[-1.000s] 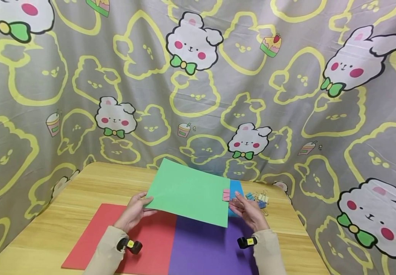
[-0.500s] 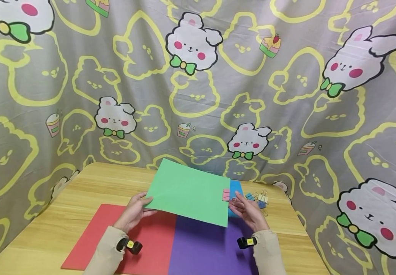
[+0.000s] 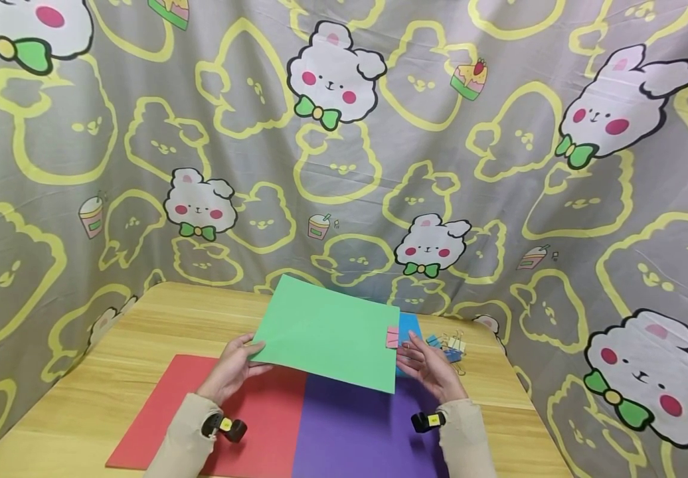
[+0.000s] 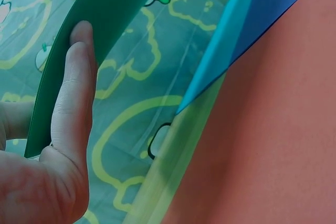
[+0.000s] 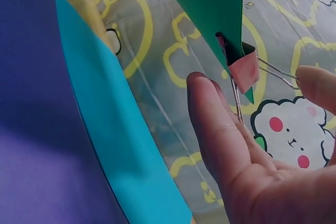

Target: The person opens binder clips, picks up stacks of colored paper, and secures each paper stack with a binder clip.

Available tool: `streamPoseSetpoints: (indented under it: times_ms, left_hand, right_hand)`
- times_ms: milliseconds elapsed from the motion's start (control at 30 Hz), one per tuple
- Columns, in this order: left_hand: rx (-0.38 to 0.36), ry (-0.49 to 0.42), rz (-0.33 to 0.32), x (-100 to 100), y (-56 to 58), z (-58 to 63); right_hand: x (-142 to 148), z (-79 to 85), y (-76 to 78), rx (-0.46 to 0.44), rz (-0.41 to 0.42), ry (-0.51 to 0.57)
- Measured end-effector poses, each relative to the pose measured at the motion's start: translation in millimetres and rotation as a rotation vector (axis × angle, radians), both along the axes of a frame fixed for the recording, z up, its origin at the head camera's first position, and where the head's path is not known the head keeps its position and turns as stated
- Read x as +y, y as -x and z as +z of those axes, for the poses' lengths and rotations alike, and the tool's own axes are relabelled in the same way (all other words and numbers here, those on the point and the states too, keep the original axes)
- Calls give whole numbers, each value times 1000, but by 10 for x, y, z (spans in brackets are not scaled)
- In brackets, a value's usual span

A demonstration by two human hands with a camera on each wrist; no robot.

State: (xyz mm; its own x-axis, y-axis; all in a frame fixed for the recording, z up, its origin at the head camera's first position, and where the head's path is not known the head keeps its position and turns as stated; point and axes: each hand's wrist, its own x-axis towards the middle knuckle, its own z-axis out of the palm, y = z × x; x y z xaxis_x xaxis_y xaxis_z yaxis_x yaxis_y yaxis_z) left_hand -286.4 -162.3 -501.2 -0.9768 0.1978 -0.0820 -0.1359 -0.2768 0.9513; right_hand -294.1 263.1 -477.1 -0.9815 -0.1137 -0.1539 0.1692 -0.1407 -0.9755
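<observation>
A green sheet of card point(image 3: 326, 335) is held up, tilted, above the table in the head view. My left hand point(image 3: 238, 365) pinches its left edge, thumb on top and fingers point(image 4: 73, 103) straight along the underside. A pink binder clip point(image 3: 392, 337) grips the sheet's right edge, with its wire handles splayed in the right wrist view. Around those handles sits my right hand point(image 3: 430, 365), fingers point(image 5: 215, 124) extended and thumb point(image 5: 317, 85) apart from them. Thumb tip and fingers are right at the ends of the handles.
Beneath the sheet lie a red board point(image 3: 165, 411) and a purple board point(image 3: 350, 431), side by side on the wooden table point(image 3: 81, 385). A blue sheet point(image 3: 410, 325) lies behind the purple one. Several binder clips point(image 3: 454, 345) are heaped at the back right, before a patterned curtain point(image 3: 344, 166).
Both hands stay almost still. The green sheet and its pink clip have risen very slightly; the right fingers have shifted a little at the clip's handles.
</observation>
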Motion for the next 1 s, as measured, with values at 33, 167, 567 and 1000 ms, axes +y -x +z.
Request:
streamPoseSetpoints:
  times_ms: [33,167,567,1000]
  left_hand:
    - [0,0,2,1,1,0]
    - [-5,-4,10,1,2,-3]
    - [1,-3,0,-14,17,-3]
    - [5,-20,-10,-8,-8,30]
  right_hand:
    - [-1,1,-1,2,7,-1]
    - [0,-2,5,4,37,8]
    - [-7,11,9,8,43,72]
    - [-1,-13,30,79,110,18]
